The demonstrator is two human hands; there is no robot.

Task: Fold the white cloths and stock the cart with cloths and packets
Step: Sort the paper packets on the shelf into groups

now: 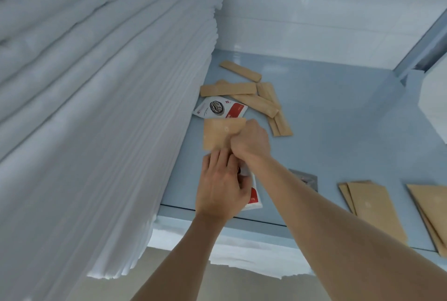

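A tall stack of folded white cloths fills the left side of the pale blue cart shelf. My right hand grips a tan square packet just beside the stack. Below it, my left hand holds a white packet with a red band near the shelf's front edge. A white and red coffee packet lies flat behind the tan one. Several tan stick packets lie scattered further back.
Tan flat packets lie at the front right of the shelf, with more at the right edge. A small grey sachet sits beside my right forearm. White cloth shows on the level below. A white wall stands behind.
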